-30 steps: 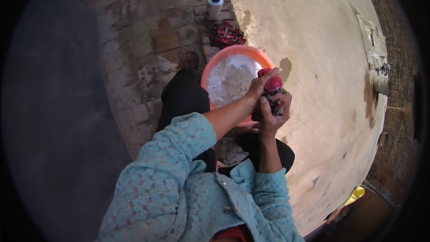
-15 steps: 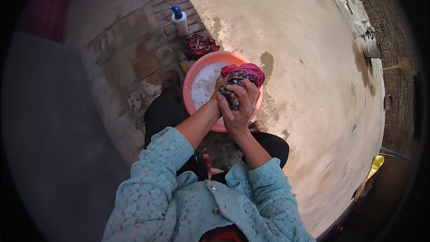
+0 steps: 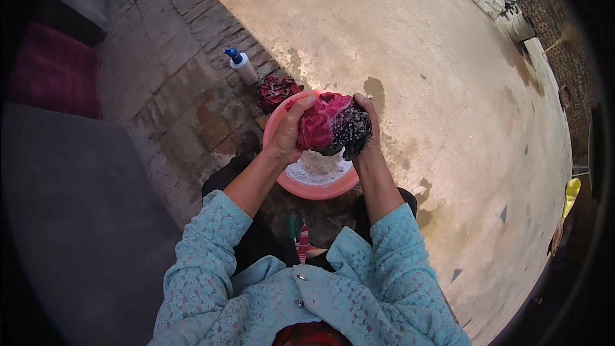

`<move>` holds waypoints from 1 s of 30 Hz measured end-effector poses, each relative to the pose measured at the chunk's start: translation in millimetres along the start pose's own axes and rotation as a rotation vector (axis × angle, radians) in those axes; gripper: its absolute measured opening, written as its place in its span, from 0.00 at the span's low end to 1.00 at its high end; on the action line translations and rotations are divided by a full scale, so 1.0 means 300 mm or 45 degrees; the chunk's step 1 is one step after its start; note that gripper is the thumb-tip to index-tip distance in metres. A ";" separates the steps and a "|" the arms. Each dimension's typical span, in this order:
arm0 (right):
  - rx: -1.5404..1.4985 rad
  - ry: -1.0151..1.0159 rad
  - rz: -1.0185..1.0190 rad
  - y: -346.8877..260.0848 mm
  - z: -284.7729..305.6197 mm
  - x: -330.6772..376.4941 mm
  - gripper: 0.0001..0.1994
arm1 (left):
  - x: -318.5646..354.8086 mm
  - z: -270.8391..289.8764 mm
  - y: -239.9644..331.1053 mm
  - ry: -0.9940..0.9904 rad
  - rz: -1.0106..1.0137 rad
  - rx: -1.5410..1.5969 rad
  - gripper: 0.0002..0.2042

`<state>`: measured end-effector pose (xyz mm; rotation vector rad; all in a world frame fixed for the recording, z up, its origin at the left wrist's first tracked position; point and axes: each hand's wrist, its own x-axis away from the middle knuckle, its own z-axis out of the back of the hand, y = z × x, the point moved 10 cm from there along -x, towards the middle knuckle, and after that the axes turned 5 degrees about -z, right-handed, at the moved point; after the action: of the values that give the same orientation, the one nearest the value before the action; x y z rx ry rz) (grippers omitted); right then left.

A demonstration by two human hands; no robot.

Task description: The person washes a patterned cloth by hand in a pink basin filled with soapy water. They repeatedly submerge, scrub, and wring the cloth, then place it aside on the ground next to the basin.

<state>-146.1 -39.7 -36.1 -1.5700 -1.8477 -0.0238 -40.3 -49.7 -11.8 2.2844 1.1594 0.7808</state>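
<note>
A bunched wet cloth [image 3: 328, 123], pink on one side and black with a pale pattern on the other, is held between my two hands above a pink basin [image 3: 307, 191]. My left hand [image 3: 288, 131] is closed round its pink end, thumb on top. At the patterned end, my right hand [image 3: 369, 125] grips from the side. White suds [image 3: 314, 170] and cloudy water show in the basin below the cloth. Much of the basin's far part is hidden behind the cloth and hands.
A white pump bottle [image 3: 245, 70] with a blue top stands on the brick paving beyond the basin. Next to it lies a crumpled red and dark cloth [image 3: 278, 92]. Pale concrete [image 3: 448, 122] with damp patches spreads to the right; a dark grey surface [image 3: 83, 205] is at left.
My hands have moved apart from a tight clasp to opposite ends of the cloth. The cloth now spreads wider, with more pink showing. The view has shifted slightly.
</note>
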 end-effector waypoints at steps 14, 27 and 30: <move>0.778 0.001 0.798 -0.092 -0.133 0.069 0.17 | -0.006 0.095 -0.102 0.147 0.073 0.507 0.33; 0.529 0.055 0.217 -0.021 -0.012 -0.051 0.07 | 0.014 0.087 -0.113 0.157 -0.088 0.147 0.08; 0.403 -0.027 0.263 0.009 -0.074 -0.003 0.08 | 0.014 0.098 -0.082 0.180 -0.096 0.070 0.06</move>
<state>-132.9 -49.7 -20.9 -1.5293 -1.6038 0.3631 -32.7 -37.3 -47.5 2.2454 1.3372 0.9040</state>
